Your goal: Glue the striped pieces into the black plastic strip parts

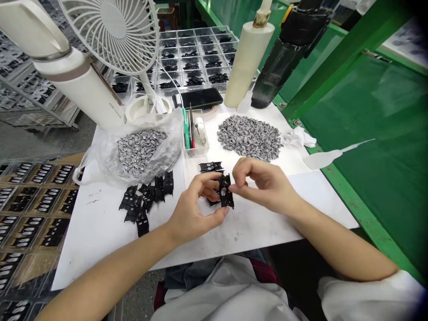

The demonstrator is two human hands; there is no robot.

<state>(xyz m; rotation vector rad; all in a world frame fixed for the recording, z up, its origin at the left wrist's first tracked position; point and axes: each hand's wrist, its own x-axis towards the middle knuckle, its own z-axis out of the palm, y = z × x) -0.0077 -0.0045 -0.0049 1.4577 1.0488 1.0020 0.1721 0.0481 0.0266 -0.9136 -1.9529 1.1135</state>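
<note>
My left hand grips a black plastic part upright between thumb and fingers, above the white table. A small grey piece sits on that part's face. Close against its right side, my right hand has thumb and forefinger pinched together; whatever lies between them is too small to make out. Behind my hands is another black part, lying flat, with more partly hidden by my left fingers. A loose heap of black parts lies to the left.
Grey pieces fill a clear plastic bag and form a pile at right. A small tool box, phone, fan, white flask and dark bottle stand behind. Green framing borders the right edge.
</note>
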